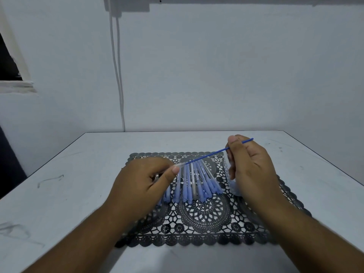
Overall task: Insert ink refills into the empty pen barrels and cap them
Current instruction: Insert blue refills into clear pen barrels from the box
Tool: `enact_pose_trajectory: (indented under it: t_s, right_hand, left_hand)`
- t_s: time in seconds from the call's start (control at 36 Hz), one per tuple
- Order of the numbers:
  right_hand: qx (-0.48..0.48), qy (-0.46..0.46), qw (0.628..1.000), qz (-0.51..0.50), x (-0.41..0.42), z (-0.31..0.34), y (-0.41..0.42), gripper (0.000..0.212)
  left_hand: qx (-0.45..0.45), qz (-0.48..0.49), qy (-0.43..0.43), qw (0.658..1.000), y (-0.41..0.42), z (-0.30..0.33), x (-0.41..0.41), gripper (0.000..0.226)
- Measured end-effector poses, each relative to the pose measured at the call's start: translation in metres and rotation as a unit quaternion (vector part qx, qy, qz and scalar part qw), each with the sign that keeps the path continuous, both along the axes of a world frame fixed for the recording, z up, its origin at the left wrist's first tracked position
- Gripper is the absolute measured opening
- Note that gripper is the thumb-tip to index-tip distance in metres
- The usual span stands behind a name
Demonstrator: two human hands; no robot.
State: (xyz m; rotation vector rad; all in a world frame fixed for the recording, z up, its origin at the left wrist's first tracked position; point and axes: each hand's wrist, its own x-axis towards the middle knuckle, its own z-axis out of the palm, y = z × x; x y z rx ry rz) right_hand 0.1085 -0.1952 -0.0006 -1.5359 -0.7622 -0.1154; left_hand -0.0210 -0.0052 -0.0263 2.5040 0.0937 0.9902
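My left hand (pixel 146 179) grips a clear empty pen barrel (pixel 180 165), whose open end points up and to the right. My right hand (pixel 249 164) pinches a thin blue ink refill (pixel 206 156) between thumb and fingers. The refill slants down to the left, and its lower tip sits at the barrel's mouth. Its far end sticks out past my right hand. Below the hands, several capped blue pens (pixel 195 184) lie fanned out on a black lace placemat (pixel 206 219). More pale blue parts (pixel 234 186) lie half hidden under my right hand.
The placemat lies on a white table (pixel 69 194) with faint scuff marks. A white wall with two hanging cables (pixel 118 75) stands behind the table's far edge. A dark window opening (pixel 7 62) is at the left.
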Motion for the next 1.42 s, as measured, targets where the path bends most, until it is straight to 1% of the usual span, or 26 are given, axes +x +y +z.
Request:
enact_pose_trajectory:
  t_s: [0.08,0.22,0.39,0.5,0.58,0.64,0.69,0.78,0.81,0.86,0.92,0.94,0.97,1.06,1.14,1.31,1.42]
  right_hand:
    - [-0.004,-0.008,1.000,-0.004,0.000,0.000,0.000,0.049]
    - [-0.002,-0.023,1.000,-0.006,-0.003,0.002,-0.001,0.050]
    - [-0.002,-0.022,1.000,-0.007,0.000,0.001,0.000,0.052]
    - [-0.012,-0.030,0.999,0.037,-0.002,-0.004,0.002,0.048]
    - [-0.039,-0.042,0.997,0.059,-0.008,-0.006,0.004,0.048]
    - [-0.047,-0.041,0.995,0.077,-0.009,-0.007,0.004,0.049]
    - [-0.075,-0.047,0.991,0.104,-0.010,-0.009,0.007,0.050]
    - [-0.145,-0.049,0.978,0.144,-0.011,-0.014,0.011,0.037]
    - [-0.158,-0.041,0.974,0.159,-0.012,-0.014,0.011,0.035]
    - [-0.187,-0.019,0.965,0.184,-0.010,-0.013,0.009,0.038]
    - [-0.219,0.007,0.958,0.186,-0.003,-0.013,0.005,0.026]
    - [-0.229,0.024,0.955,0.188,0.000,-0.013,0.003,0.027]
    - [-0.232,0.033,0.953,0.189,0.002,-0.012,0.002,0.032]
    - [-0.200,0.019,0.961,0.191,0.003,-0.011,0.002,0.038]
    - [-0.162,0.019,0.967,0.196,0.003,-0.012,0.003,0.035]
    - [-0.127,0.015,0.971,0.200,-0.002,-0.011,0.004,0.030]
    - [-0.123,0.015,0.975,0.186,-0.003,-0.011,0.002,0.014]
  left_hand:
    - [0.033,0.023,0.001,0.999,-0.001,0.002,0.000,0.037]
    - [0.031,0.026,0.002,0.999,0.000,0.002,0.000,0.034]
    - [0.044,0.046,-0.008,0.998,0.000,-0.001,0.002,0.040]
    - [0.056,0.057,-0.004,0.997,0.001,-0.001,0.003,0.038]
    - [0.049,0.050,0.009,0.997,-0.001,-0.003,0.004,0.049]
    - [0.044,0.044,0.011,0.998,-0.003,-0.004,0.005,0.052]
    - [0.046,0.039,0.011,0.998,-0.005,-0.004,0.006,0.052]
    - [0.040,0.028,-0.002,0.999,-0.008,-0.004,0.008,0.048]
    - [0.033,0.027,-0.006,0.999,-0.009,-0.004,0.008,0.047]
    - [0.025,0.028,-0.007,0.999,-0.008,-0.004,0.007,0.045]
    - [0.024,0.036,0.003,0.999,-0.008,-0.004,0.007,0.044]
    - [0.024,0.039,0.006,0.999,-0.007,-0.004,0.006,0.043]
    - [0.024,0.043,0.009,0.999,-0.007,-0.003,0.005,0.044]
    - [0.029,0.050,0.014,0.998,-0.006,-0.002,0.004,0.046]
    - [0.039,0.051,0.015,0.998,-0.005,-0.002,0.004,0.048]
    - [0.045,0.050,0.017,0.998,-0.004,-0.002,0.005,0.047]
    - [0.051,0.054,0.020,0.997,-0.004,-0.002,0.004,0.049]
